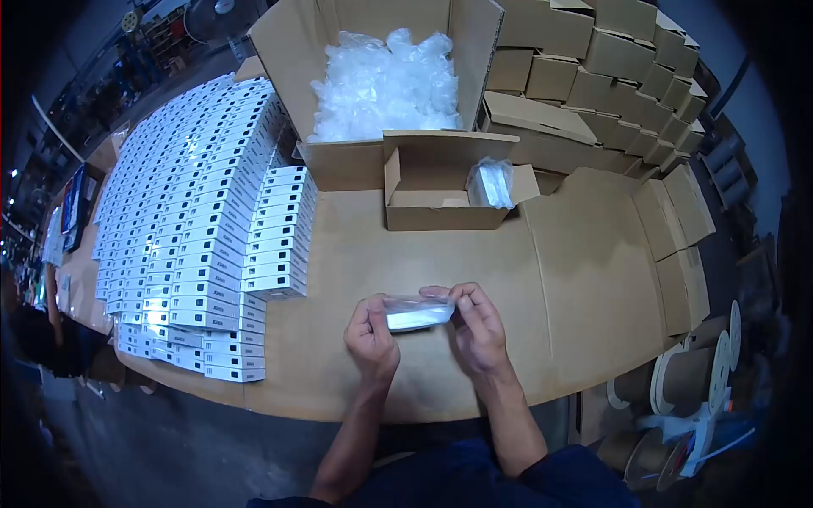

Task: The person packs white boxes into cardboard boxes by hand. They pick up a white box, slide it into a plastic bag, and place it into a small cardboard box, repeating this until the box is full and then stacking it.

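Note:
My left hand (373,337) pinches the left end of a small white box in a clear plastic bag (418,315), held just above the cardboard-covered table. At its other end, the fingers of my right hand (480,328) are closed on the plastic at the upper right corner. Ahead of my hands stands an open brown carton (440,218) with its flaps up. Inside it, at the right end, sits another plastic-wrapped white item (491,184); the rest of the carton's floor is partly hidden by its front wall.
Tall stacks of white boxes (195,229) fill the table's left side. Behind the carton, a large box (284,72) holds crumpled clear plastic bags (385,85). Folded brown cartons (622,59) are piled at the back right. Cable reels (690,377) stand right of the table (593,271).

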The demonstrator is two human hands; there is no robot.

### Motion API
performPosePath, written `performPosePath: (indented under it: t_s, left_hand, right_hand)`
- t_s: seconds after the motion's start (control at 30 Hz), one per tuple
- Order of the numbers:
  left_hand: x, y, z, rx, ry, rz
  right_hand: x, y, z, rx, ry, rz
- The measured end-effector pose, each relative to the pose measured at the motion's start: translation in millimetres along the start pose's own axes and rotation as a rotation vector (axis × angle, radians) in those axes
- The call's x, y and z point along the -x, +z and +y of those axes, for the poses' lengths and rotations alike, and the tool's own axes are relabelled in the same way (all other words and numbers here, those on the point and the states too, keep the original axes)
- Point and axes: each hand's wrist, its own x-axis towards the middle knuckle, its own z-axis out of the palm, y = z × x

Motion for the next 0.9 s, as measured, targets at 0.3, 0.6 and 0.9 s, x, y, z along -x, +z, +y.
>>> performPosePath:
  t_s: [0.3,0.6,0.9]
  left_hand:
    - [-16,-3,9,0.352,-0.23,-0.134]
    - [-6,-3,21,0.294,-0.247,-0.523]
    - [0,-9,13,0.526,-0.545,-0.453]
  right_hand:
    - [17,-8,19,0.437,0.004,0.054]
    - [16,-13,16,0.368,-0.194,0.056]
    - [17,-9,6,0.468,-0.141,0.123]
